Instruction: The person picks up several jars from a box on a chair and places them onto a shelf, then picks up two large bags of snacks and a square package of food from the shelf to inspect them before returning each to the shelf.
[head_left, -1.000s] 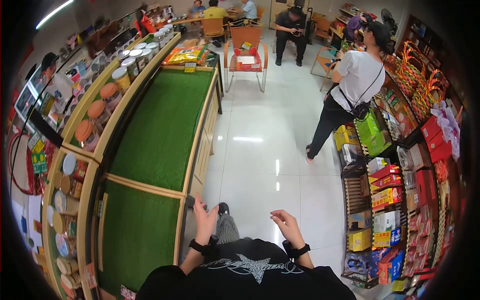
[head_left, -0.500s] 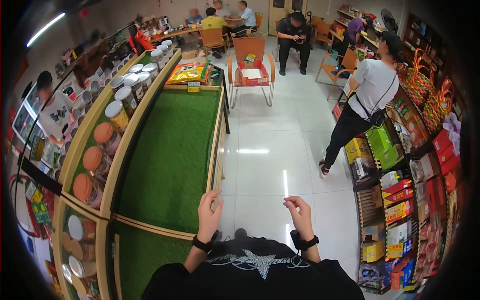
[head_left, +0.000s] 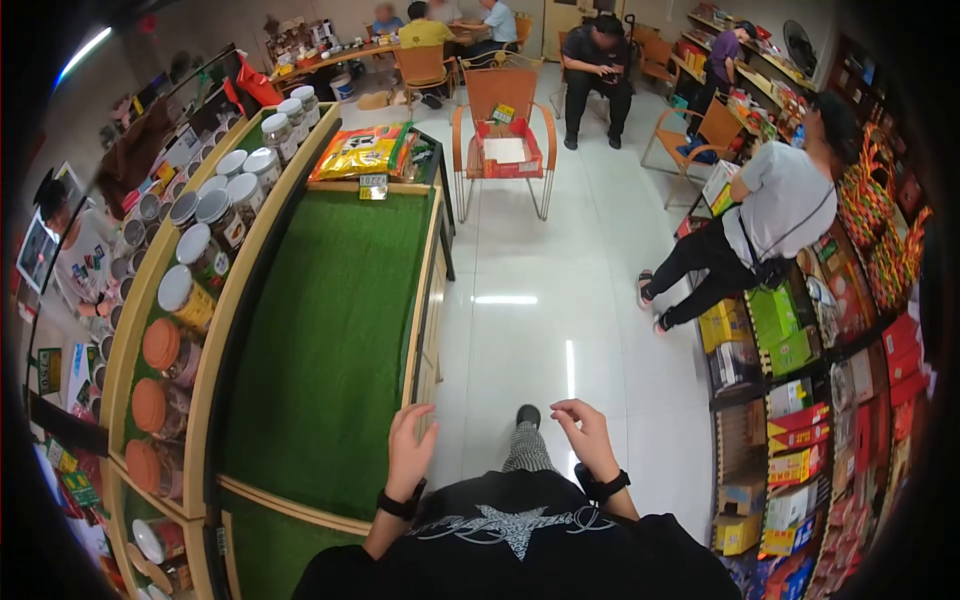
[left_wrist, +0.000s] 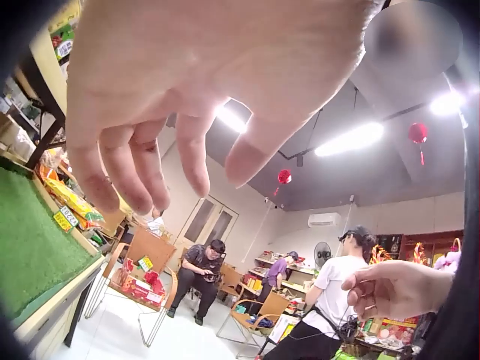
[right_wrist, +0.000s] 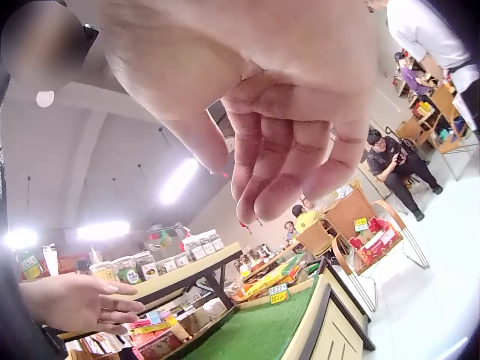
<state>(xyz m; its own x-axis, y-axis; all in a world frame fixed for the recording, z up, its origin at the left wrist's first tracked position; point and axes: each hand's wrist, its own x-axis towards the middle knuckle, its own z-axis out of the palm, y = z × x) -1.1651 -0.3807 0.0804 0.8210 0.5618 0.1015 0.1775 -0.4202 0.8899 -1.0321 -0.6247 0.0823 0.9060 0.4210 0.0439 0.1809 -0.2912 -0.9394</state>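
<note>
We stand on a pale tiled floor (head_left: pixel 500 350) that runs between 2 rows of goods: along the left, a long display stand (head_left: pixel 320 330) with a green turf top, and along the right, a shelving unit (head_left: pixel 739 430) packed with boxes and packets. Beside the shelving we see a standing person (head_left: pixel 785 195) in a light shirt, and farther back a seated person (head_left: pixel 597 75) in dark clothes, head bent. Past the stand's far end, a chair (head_left: pixel 490 90) faces us, bearing an open red box (head_left: pixel 500 166) on its seat. Bright yellow and orange packs (head_left: pixel 360 152) lie on the far end of the stand, and along its raised tier we count 3 jars with orange lids (head_left: pixel 160 343), with white-lidded jars (head_left: pixel 240 190) beyond them.

Our left hand (head_left: pixel 410 447) is raised beside the stand's right edge, fingers relaxed and slightly bent; from this steep angle it seems to hang clear of the wood. Our right hand (head_left: pixel 588 440) hovers over the floor, fingers loosely curled around air, thumb apart. Among the packs we spot a small price tag (head_left: pixel 373 187)
</note>
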